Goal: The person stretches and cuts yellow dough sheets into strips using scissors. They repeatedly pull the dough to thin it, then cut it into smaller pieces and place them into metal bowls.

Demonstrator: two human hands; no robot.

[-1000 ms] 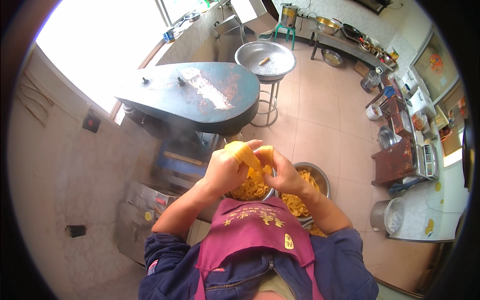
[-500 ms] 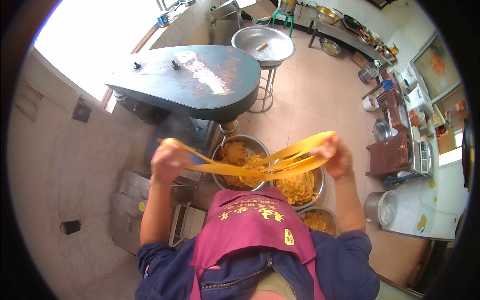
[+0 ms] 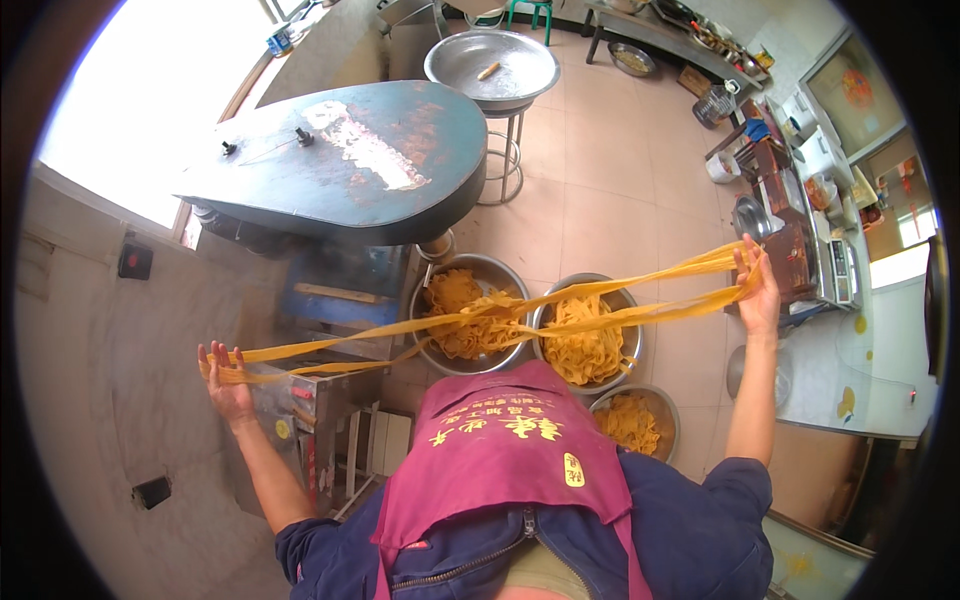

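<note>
A long loop of flat yellow noodles [image 3: 655,311] is stretched between my widely spread arms, twisted together near its middle. One end hangs round the fingers of my left hand [image 3: 228,388], the other round those of my right hand [image 3: 758,295], which is held higher. Both hands have their fingers partly extended, with the strands looped over them. Below the stretched noodles stand a left metal bowl [image 3: 416,335] and a middle metal bowl [image 3: 638,345], each heaped with similar noodles. A third, smaller bowl [image 3: 674,425] of noodles is beside my apron at the right.
A blue-grey machine cover [image 3: 400,120] stands ahead on the left, above a blue surface [image 3: 335,305]. Behind it, a wide metal basin [image 3: 470,60] rests on a stool [image 3: 510,165]. A metal cabinet [image 3: 335,400] is below my left arm; a counter with a scale [image 3: 840,270] lies right.
My hands have moved far apart, the left outward and down, the right outward and slightly up. The noodle loop between them has lengthened and straightened. The view has shifted a little.
</note>
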